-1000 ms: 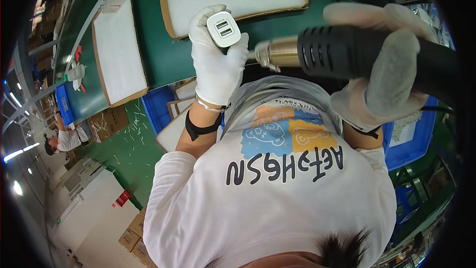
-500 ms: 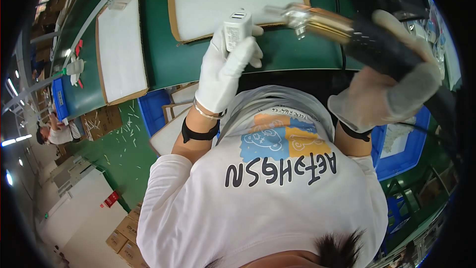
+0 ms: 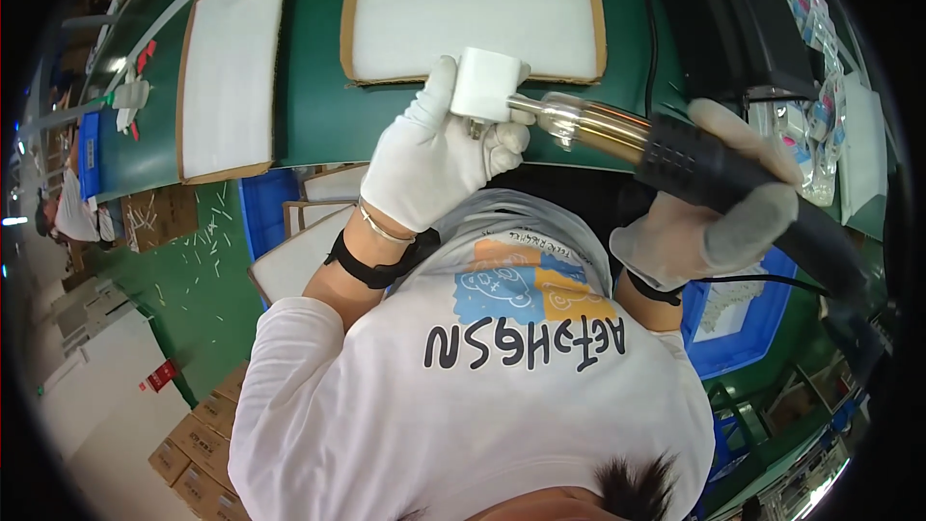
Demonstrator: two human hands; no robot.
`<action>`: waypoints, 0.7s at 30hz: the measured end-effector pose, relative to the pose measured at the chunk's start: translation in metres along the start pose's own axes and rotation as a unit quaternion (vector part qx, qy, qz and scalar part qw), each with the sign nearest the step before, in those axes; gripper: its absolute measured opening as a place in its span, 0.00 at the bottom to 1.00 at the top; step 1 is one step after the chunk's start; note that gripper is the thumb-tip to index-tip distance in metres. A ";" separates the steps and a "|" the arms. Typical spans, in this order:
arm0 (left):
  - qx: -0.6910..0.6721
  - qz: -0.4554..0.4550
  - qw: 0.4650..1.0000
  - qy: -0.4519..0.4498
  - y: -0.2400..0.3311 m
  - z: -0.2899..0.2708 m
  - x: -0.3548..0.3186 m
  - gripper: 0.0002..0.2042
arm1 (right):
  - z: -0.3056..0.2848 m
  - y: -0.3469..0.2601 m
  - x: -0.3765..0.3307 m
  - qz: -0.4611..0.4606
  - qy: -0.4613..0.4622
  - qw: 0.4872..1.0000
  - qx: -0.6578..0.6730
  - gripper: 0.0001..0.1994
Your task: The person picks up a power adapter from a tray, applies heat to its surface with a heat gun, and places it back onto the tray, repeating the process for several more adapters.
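Observation:
My left hand (image 3: 434,162), in a white glove, holds a small white cube-shaped charger (image 3: 485,85) above the green bench. My right hand (image 3: 716,214), also gloved, grips the black handle of a heat gun (image 3: 675,154). Its metal nozzle points left and its tip sits right against the charger's side. A black cord runs from the gun's rear toward the lower right. Both hands are raised in front of my chest over the bench's near edge.
A white foam pad in a cardboard tray (image 3: 473,5) lies on the green bench (image 3: 313,87) behind the hands, another tray (image 3: 227,72) to the left. A black box (image 3: 728,24) stands at the right. Blue bins (image 3: 743,323) sit below. Another person (image 3: 69,212) works far left.
My left hand has turned the charger so a plain white face shows. The heat gun's nozzle has swung down and left until its tip meets the charger.

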State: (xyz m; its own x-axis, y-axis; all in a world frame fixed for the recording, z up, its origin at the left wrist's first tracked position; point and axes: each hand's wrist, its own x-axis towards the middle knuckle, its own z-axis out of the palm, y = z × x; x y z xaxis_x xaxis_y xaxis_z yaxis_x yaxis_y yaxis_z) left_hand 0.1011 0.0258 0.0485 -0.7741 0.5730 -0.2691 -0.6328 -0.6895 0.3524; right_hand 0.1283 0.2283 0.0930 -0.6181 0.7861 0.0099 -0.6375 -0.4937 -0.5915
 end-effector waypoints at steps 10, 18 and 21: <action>0.752 0.282 0.581 0.131 0.028 0.009 -0.017 0.22 | -0.005 0.014 -0.009 -0.124 -0.209 0.927 -0.286 0.22; 0.848 0.338 0.318 0.255 0.221 -0.010 -0.050 0.19 | -0.016 0.009 0.013 -0.122 -0.139 0.942 -0.281 0.20; 0.859 0.269 0.284 0.330 0.314 -0.065 -0.055 0.21 | -0.020 0.010 0.011 -0.089 -0.144 0.949 -0.265 0.20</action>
State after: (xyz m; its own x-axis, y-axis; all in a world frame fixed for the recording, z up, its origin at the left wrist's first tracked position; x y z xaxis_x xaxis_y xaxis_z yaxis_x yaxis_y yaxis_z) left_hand -0.0565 -0.2507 0.1159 -0.9448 -0.0102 0.3276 0.0823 0.9601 0.2671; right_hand 0.1240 0.2398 0.0714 -0.6704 0.6678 0.3234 -0.4706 -0.0457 -0.8812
